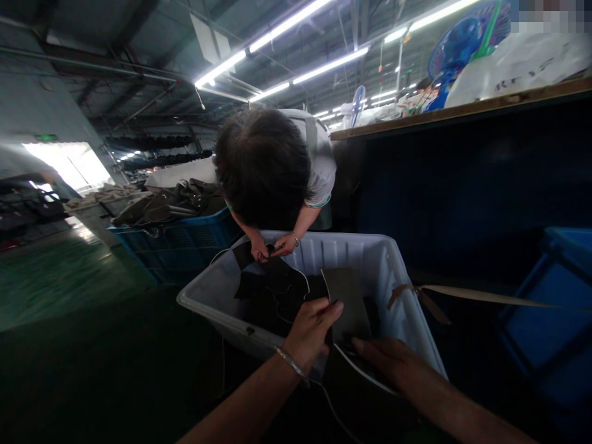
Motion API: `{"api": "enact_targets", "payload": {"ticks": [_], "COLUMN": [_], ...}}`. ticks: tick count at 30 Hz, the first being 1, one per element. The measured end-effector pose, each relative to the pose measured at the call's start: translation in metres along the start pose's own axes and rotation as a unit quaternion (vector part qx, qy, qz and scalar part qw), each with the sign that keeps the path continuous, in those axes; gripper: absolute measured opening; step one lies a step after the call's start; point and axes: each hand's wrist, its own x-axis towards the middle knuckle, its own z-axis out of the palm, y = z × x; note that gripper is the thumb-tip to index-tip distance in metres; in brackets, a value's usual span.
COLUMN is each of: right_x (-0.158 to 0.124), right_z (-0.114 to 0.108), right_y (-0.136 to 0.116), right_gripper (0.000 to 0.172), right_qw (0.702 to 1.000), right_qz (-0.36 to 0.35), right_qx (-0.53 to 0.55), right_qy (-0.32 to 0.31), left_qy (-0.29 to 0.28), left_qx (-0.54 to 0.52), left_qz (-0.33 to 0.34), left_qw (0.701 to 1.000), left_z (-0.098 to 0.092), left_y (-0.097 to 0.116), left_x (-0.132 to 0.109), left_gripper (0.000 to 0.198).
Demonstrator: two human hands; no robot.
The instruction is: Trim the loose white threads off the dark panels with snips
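Observation:
My left hand point(311, 330), with a bracelet at its wrist, pinches the left edge of a grey-brown fabric piece point(349, 296) between thumb and fingers. At the lower edge of that piece is my right hand point(393, 365), its fingers closed around something small and dark that I cannot make out. A pale edge or cord curves below, between the two hands. Both hands are over the near side of a large white plastic tub point(393, 265). Dark fabric pieces point(263, 290) with pale edges lie inside the tub and hang over its near rim.
Across the tub a person point(263, 166) bends over, both hands working on dark fabric. A blue crate point(180, 246) heaped with fabric stands at the left. A strap point(481, 295) runs from the tub's right rim towards a blue frame point(550, 308). A dark-sided table point(462, 185) is at the right.

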Motion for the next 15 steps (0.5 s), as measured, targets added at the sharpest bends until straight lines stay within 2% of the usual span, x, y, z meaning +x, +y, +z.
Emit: {"api": "enact_targets", "payload": {"ticks": [6,11,15], "right_x": [0.000,0.002,0.005], "right_z": [0.000,0.003,0.003], "right_y": [-0.006,-0.005,-0.002], "right_gripper": [0.056,0.054,0.051], "right_qw": [1.000,1.000,0.999], "right_qz": [-0.024,-0.015,-0.019], "right_qx": [-0.002,-0.002,0.029], "right_qy": [-0.010,-0.007,-0.014], "left_qy": [0.007,0.003,0.026], "left_qx": [0.011,-0.011,-0.037], "left_qz": [0.010,0.022,0.022], "left_qw": [1.000,1.000,0.999], "left_z": [0.004,0.008,0.011], "left_y": [-0.003,-0.010,-0.013], "left_x": [0.002,0.006,0.007], "left_gripper": [0.048,0.044,0.042]}}
